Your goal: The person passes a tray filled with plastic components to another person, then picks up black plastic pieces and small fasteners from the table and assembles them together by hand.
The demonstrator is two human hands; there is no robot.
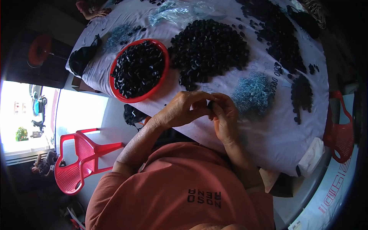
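My left hand (184, 109) and my right hand (225, 119) meet over the near edge of a cloth-covered table. Their bent fingers close together on a small black plastic piece (210, 104), mostly hidden by the fingertips. Beyond them spreads a large heap of small black plastic pieces (211, 50). To the right of my right hand lies a pile of small silvery metal springs (253, 95). A red basin (167, 63) filled with black pieces stands to the left, beyond my left wrist.
More black pieces (281, 42) cover the table's far right, with a smaller group (301, 92) nearer. Clear plastic bags (172, 13) and a second spring pile (119, 35) lie far back. Red plastic chairs stand left (86, 157) and right (342, 132). Another person's hand (100, 13) rests far left.
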